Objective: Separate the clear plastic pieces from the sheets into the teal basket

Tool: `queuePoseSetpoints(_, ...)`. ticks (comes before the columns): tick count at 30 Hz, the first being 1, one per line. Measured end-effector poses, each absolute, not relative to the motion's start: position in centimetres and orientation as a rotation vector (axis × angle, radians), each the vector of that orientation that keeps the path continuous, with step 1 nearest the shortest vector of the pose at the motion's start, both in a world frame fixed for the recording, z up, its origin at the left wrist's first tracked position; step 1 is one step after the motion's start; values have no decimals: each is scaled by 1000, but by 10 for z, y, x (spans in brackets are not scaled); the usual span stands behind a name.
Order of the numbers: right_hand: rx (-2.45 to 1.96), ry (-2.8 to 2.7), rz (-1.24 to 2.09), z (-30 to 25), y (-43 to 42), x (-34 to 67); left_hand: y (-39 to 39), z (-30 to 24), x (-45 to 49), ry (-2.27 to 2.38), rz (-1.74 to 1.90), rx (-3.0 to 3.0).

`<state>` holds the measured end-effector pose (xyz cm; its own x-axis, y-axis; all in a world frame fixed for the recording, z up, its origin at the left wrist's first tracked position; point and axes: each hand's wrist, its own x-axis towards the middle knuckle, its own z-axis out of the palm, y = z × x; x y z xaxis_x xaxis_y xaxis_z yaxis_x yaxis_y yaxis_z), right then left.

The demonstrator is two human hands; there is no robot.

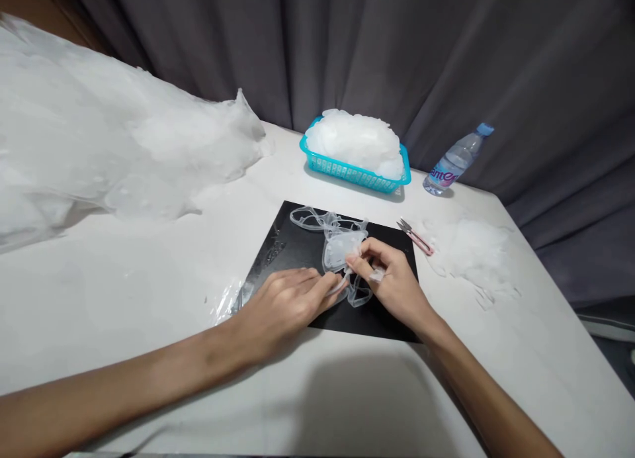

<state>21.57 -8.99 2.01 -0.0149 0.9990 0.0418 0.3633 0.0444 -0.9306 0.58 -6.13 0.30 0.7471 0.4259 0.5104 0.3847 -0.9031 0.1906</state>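
A translucent, soft-looking moulded piece point(339, 250) with a flat panel and thin looping strips lies on a black mat point(284, 254). My left hand point(296, 300) rests on the mat, thumb and fingers pinched on a thin strip at the piece's near side. From the right, my right hand point(389, 273) pinches the lower right edge of the panel. A small whitish scrap point(377, 274) shows by its fingers. Part of the strips is hidden behind my left fingers. Some loops point(308, 218) spread out at the mat's far side.
A blue basket point(357, 175) heaped with white translucent pieces point(353, 140) stands at the back. A water bottle point(455, 160) is to its right. Pink-handled thread snips point(417, 238) lie beside a pile of translucent scraps point(471, 249). A large plastic bag point(124, 134) fills the left.
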Motion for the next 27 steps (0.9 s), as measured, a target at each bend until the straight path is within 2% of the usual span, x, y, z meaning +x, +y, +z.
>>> queuePoseSetpoints(7, -1364, -1548, 945, 23, -95, 219, -60, 6, 5, 688, 850, 2577)
queuePoseSetpoints(14, -1308, -1572, 936, 24, -102, 223, -58, 2, 4, 518, 845, 2491)
queuePoseSetpoints(27, -1131, -1309, 1216, 33, -103, 217, -54, 10, 5, 508, 846, 2563)
